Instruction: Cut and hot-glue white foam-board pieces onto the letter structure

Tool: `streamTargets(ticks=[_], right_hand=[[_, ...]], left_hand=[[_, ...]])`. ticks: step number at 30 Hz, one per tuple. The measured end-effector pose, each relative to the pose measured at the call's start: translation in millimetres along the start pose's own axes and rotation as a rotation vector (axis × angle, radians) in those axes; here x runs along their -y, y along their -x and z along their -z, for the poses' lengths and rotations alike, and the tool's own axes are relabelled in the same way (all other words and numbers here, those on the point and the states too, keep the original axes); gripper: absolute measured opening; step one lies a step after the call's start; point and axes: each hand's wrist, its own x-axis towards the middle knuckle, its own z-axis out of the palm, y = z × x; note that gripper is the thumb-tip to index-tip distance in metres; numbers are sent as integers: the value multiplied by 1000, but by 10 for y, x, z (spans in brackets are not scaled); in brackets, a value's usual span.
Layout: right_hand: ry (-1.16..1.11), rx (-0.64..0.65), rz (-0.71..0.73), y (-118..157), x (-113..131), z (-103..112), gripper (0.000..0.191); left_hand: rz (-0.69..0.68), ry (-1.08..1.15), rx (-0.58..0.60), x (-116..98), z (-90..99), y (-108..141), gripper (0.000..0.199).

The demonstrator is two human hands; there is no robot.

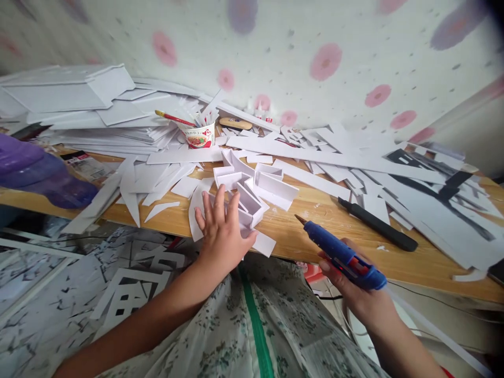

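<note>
My left hand point(222, 236) lies with spread fingers over the near left side of a white foam-board construction point(277, 190), whose thin upright walls form several narrow compartments. Its fingertips touch or hover just above the walls; which of the two I cannot tell. Under the construction, a flat white piece point(264, 243) pokes out at the table's front edge. Wrapped around a blue hot glue gun point(334, 251), my right hand point(364, 299) is closed, off the table's front edge. The nozzle points up and left toward the construction, apart from it. A long glue stick point(437, 331) trails from the gun's back.
A black cutter knife point(380, 227) lies right of the glue gun's tip. Cut white strips point(326, 157) cover the back and right of the wooden table point(283, 226). At the left are a purple bottle point(43, 170), stacked boards point(106, 137) and a paper cup point(200, 137) holding scraps and a brush.
</note>
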Motion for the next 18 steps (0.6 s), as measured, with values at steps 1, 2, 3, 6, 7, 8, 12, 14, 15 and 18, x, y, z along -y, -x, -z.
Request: streamTargets(ticks=[1, 2, 3, 6, 7, 8, 12, 14, 15, 18], right_hand=[[-39, 2, -11, -3, -22, 12, 19], [-70, 8, -17, -9, -40, 25, 18], [-92, 15, -21, -18, -57, 39, 17], [-108, 46, -12, -45, -93, 65, 18], [-109, 48, -13, -51, -101, 66, 19], [-111, 41, -19, -54, -107, 64, 19], [-124, 31, -43, -48, -140, 48, 17], [-126, 43, -47, -45, -165, 47, 17], [-128, 46, -50, -44, -178, 47, 18], [-124, 39, -58, -44, -203, 47, 20]], left_hand=[[12, -11, -1, -5, -33, -1, 86], [18, -22, -4, -5, -56, -1, 84], [20, -34, -7, -4, -70, -1, 81], [19, -77, -8, -11, -79, -3, 76], [20, -89, -7, -18, -77, -5, 76], [21, -99, -7, -25, -75, -8, 76], [8, -110, -24, -39, -68, -17, 74], [4, -112, -24, -37, -68, -17, 73], [5, -114, -22, -35, -68, -17, 73], [5, -119, -23, -31, -72, -13, 73]])
